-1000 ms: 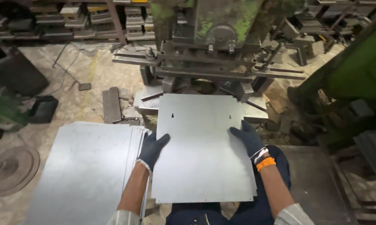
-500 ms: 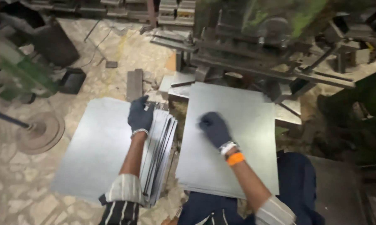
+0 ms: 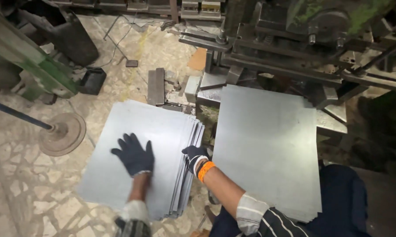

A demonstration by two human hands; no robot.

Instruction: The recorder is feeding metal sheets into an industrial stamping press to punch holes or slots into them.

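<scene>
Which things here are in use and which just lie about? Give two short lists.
In use:
- left hand, flat on the stack of metal sheets
- right hand, at that stack's edge
- second sheet pile at the press

Lying about:
- round metal disc on the floor
- black box
- dark metal block

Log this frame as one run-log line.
left hand: flat on sheet stack | right hand: at stack's right edge | second stack: before press
</scene>
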